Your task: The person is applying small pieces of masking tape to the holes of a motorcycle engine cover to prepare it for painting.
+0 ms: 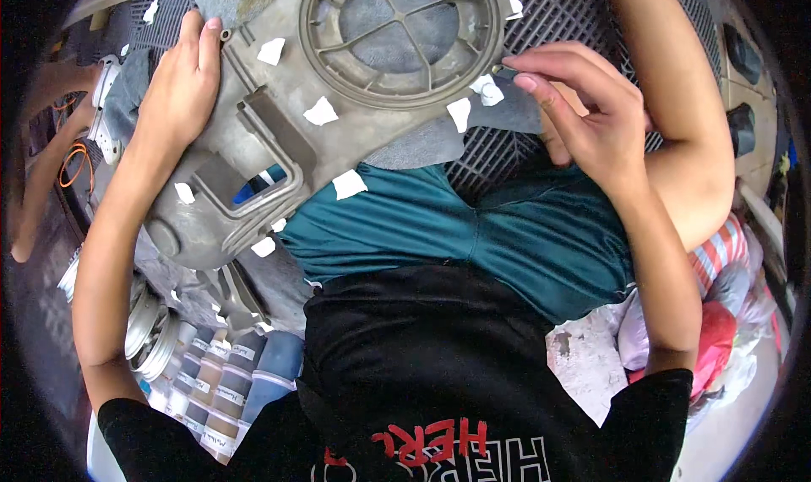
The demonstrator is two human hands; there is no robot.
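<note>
A grey moulded housing (374, 124), apparently plastic, lies tilted across my lap. It has a round opening with cross ribs (400, 18) and a rectangular port (294, 133). Several torn white scraps (321, 111) are stuck on it. My left hand (184, 79) holds its left edge, fingers pointing away from me. At the right edge, my right hand (586, 102) pinches a tiny piece (505, 70) between thumb and forefinger; whether this is loose or part of the housing I cannot tell. Two white scraps (488, 90) sit just below those fingertips.
Grey cloth (418, 146) shows under the housing, over a black slatted mat (507, 152). A second part (237, 295) with white scraps lies at lower left, near lidded, labelled tubs (231, 380) and silver wheel-like parts (155, 336). Bagged cloths (716, 336) are at right. Another person's arm (51, 146) shows at far left.
</note>
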